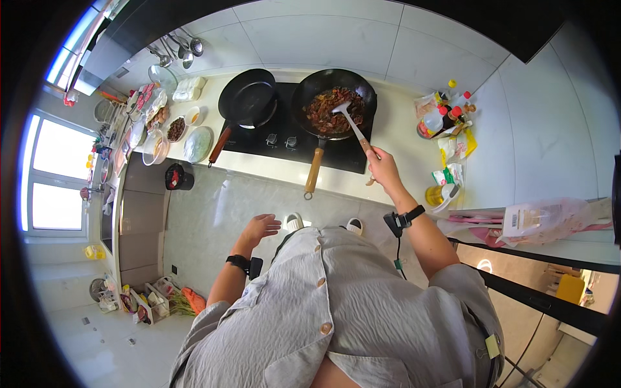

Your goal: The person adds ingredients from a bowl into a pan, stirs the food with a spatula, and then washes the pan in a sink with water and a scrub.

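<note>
My right hand grips the wooden handle of a spatula. The spatula's pale grey blade rests in dark, chopped, reddish-brown food inside a black wok. That wok sits on the right side of a black glass cooktop, its light wooden handle pointing toward me. Free of any object, my left hand hangs in front of my body with its fingers somewhat apart. A second black pan with a reddish-brown handle stands on the cooktop's left side and holds no food.
Left on the counter are a bowl of dark round pieces, a small white bowl, a plastic-covered dish and a clear bowl. Seasoning bottles and an oil jug stand right. A trash bin sits below.
</note>
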Tool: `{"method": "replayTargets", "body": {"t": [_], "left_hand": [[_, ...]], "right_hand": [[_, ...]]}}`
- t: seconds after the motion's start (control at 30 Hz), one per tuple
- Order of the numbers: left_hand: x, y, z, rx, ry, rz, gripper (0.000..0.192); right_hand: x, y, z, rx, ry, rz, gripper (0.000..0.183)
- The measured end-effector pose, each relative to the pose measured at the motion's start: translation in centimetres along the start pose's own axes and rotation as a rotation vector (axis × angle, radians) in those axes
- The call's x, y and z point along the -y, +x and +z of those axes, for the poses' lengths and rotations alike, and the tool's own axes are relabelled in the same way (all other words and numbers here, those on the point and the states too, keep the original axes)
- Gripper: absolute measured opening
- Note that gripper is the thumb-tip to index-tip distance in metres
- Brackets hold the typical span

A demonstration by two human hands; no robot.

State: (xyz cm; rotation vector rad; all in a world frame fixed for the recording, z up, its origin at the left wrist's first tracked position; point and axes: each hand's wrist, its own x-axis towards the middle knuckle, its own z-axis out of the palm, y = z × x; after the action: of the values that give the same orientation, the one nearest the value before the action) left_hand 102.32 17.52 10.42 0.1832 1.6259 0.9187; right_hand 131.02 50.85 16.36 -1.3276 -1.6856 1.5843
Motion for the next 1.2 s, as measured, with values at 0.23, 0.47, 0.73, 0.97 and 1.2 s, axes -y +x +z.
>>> {"method": "replayTargets", "body": {"t": [0.23, 0.47, 0.73, 0.97, 1.2], "left_hand": [[1.2, 0.0, -4.3, 0.009, -0.052, 0.019, 0.051], [-1.6, 2.5, -8.1, 0.088, 0.107, 0.111, 0.045], [-12.4, 4.8, 2.1, 0.461, 0.272, 0.458, 0.048], [-15.4, 7.5, 5.4, 0.532, 0.086, 0.337, 0.041], [-16.7, 5.9, 1.9, 0.373, 0.030, 0.315, 0.026]], "right_hand": [[0.0, -1.4, 4.1, -0.091, -0.005, -0.091, 0.043], [-0.1, -2.6, 9.9, -0.160, -0.161, -0.114, 0.036], [4.0, -7.4, 20.8, -0.323, -0.254, -0.093, 0.054], [2.5, -7.3, 23.8, -0.305, -0.223, -0.328, 0.058], [-3.7, -2.2, 19.4, -0.284, 0.120, 0.337, 0.044]]}}
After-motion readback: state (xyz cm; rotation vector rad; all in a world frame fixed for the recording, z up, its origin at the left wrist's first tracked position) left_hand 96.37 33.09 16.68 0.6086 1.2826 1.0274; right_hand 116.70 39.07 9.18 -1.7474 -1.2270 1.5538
